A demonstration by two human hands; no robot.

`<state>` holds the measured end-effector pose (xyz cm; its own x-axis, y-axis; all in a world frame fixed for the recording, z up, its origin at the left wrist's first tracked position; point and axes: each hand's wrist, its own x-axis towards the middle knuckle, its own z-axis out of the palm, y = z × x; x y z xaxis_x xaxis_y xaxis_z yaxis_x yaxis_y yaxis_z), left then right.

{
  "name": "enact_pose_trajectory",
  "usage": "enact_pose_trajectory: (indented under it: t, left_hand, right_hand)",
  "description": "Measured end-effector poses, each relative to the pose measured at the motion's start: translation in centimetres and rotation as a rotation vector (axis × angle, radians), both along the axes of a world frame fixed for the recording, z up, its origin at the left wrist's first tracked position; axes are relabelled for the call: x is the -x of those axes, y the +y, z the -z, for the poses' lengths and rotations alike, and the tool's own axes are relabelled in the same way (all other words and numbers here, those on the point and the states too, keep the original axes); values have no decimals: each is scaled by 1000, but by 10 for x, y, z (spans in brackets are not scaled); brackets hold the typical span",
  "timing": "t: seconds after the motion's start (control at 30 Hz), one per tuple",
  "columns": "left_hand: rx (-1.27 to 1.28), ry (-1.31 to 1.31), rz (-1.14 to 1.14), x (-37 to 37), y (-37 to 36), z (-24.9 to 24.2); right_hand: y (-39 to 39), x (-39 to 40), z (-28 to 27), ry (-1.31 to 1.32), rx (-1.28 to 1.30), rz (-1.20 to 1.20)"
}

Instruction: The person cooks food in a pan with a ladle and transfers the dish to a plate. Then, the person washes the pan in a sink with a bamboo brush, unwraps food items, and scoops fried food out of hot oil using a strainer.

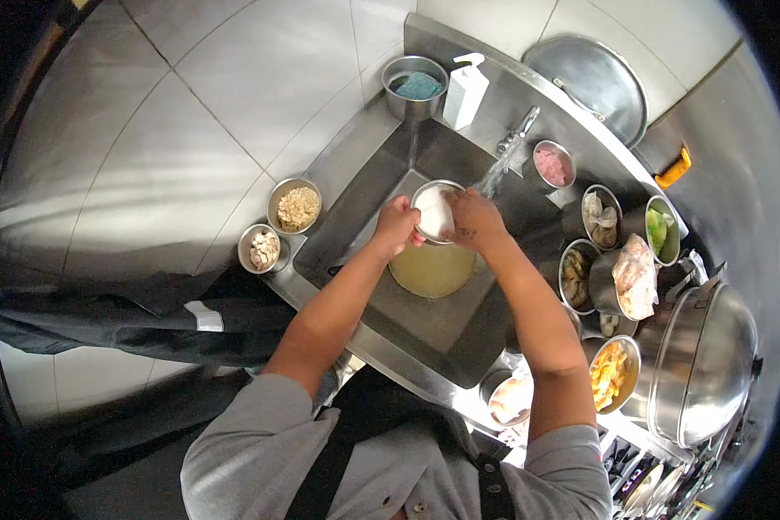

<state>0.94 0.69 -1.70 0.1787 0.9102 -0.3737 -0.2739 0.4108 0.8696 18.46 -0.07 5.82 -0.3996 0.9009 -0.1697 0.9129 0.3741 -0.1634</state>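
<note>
Over the sink, a small round metal bowl with white contents is held up. My left hand grips its left rim, the thumb on top. On the other side my right hand closes over the right rim, its fingers partly inside and blurred. Directly below, a larger round container of cloudy yellowish liquid rests in the sink; the hands and small bowl hide its far part. Water runs from the faucet, just beyond my right hand.
Bowls of chopped pale food stand at the sink's left corner. A white pump bottle and a pot with a blue cloth are behind. Several food containers and a large lidded pot crowd the right. A dark-clothed person is at left.
</note>
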Motion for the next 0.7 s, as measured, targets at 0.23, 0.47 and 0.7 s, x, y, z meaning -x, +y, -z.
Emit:
enact_pose_trajectory:
  t: [0.23, 0.47, 0.7]
  left_hand:
    - [24, -39, -35, -12, -6, 15]
    - [9, -42, -80, -10, -10, -7]
    - [19, 50, 23, -5, -5, -8]
  right_hand:
    - [5, 3, 7, -87, 10, 25]
    - [-1, 3, 11, 104, -54, 131]
    - [2, 12, 19, 227, -265, 39]
